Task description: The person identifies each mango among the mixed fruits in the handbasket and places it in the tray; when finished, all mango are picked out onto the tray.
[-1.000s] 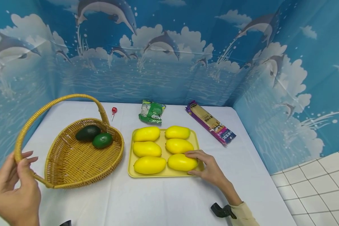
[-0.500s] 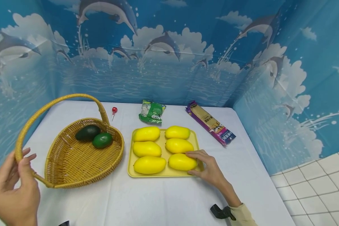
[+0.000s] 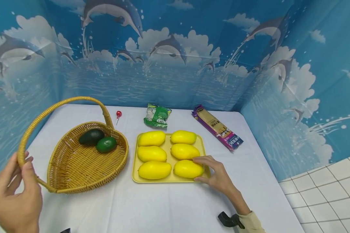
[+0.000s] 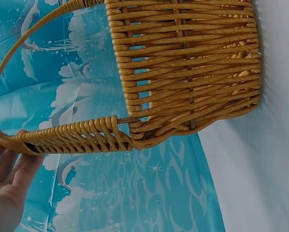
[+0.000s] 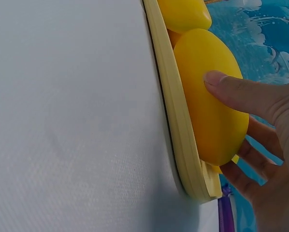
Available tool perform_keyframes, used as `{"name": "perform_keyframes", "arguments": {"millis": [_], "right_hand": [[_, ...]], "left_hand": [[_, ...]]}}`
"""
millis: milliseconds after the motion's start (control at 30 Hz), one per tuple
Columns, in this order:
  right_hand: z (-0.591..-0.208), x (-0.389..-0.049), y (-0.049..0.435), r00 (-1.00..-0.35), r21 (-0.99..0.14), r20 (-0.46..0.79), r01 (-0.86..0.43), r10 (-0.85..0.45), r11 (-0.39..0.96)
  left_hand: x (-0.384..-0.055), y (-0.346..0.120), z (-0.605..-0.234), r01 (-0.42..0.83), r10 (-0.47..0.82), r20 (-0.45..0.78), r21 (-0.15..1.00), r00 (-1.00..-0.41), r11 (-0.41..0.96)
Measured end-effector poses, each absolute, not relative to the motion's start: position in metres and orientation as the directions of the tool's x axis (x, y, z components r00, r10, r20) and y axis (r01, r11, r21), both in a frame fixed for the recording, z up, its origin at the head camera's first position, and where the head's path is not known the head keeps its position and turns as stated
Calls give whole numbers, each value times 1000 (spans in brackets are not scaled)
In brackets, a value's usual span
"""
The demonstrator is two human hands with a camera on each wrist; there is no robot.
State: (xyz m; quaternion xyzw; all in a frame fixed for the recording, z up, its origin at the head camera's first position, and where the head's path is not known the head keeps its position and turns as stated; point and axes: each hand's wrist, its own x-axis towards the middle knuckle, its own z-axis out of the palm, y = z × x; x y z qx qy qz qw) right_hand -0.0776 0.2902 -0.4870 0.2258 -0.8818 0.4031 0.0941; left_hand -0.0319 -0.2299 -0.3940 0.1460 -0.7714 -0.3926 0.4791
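Observation:
My left hand (image 3: 16, 197) grips the handle (image 3: 36, 121) of a wicker basket (image 3: 84, 168) at the left of the table. Two dark green avocados (image 3: 91, 137) lie inside, against the basket's far wall. On a yellow tray (image 3: 171, 179), several yellow mangoes sit in two columns. Around the right end of the front right mango (image 3: 188, 169), my right hand (image 3: 217, 173) has its thumb on the near side and fingers on the far side. That mango (image 5: 209, 96) still lies in the tray in the right wrist view. The left wrist view shows the basket's woven side (image 4: 188, 63).
Behind the tray lies a green snack packet (image 3: 157, 116). A purple and tan long packet (image 3: 217, 127) is at the back right, and a red lollipop (image 3: 118, 114) lies behind the basket. A dolphin-print curtain (image 3: 175, 64) closes the back and sides of the white table (image 3: 151, 210).
My left hand and the basket handle have shifted slightly to the right. My right hand has stayed at the front right mango, which has moved only a little.

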Motion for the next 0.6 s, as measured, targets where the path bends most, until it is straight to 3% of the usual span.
{"name": "perform_keyframes", "arguments": {"millis": [367, 533, 567, 600], "right_hand": [[-469, -78, 290, -864, -653, 406, -503, -299, 566], [-436, -76, 287, -829, -609, 513, -534, -223, 586], [-428, -76, 285, -817, -599, 539, -544, -206, 588], [-420, -76, 283, -799, -585, 571, -557, -189, 590]], "left_hand": [[-25, -228, -388, 29, -678, 569, 775, -465, 631], [-4, -195, -360, -102, -775, 498, 813, -389, 573], [-1, -185, -353, -99, -777, 511, 809, -368, 579], [-1, -173, -348, 5, -767, 556, 811, -320, 585]]}}
